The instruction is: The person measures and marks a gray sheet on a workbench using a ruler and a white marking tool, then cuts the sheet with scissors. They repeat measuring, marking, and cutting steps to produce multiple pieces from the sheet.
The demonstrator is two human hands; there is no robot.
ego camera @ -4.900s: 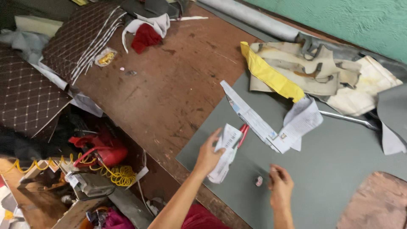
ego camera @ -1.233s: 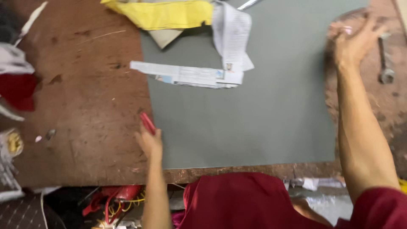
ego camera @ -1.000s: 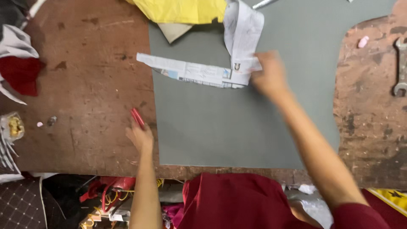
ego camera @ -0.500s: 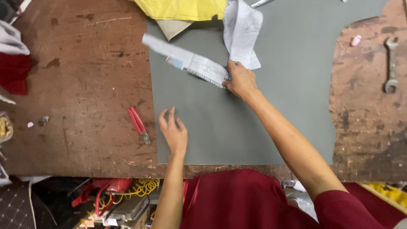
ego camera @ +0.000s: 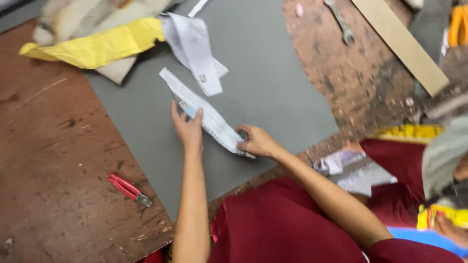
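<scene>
A long white paper pattern strip (ego camera: 207,113) lies slanted on a grey sheet (ego camera: 263,83) spread over the brown worktable (ego camera: 53,160). My left hand (ego camera: 187,127) rests flat on the strip's middle, fingers apart. My right hand (ego camera: 257,141) presses the strip's lower end with fingers curled on it. A second white paper piece (ego camera: 195,51) lies on the grey sheet just above. Red-handled pliers (ego camera: 129,189) lie on the bare wood to the left of my left arm.
Yellow fabric (ego camera: 95,46) and pale material are piled at the top left. A wrench (ego camera: 341,22) and a wooden strip (ego camera: 404,46) lie on the worn wood at the top right. A small pink piece (ego camera: 299,9) sits near the wrench.
My right hand has drawn the paper strip down and toward me. My left hand left the red pliers on the table and came onto the strip. The camera view shifted left.
</scene>
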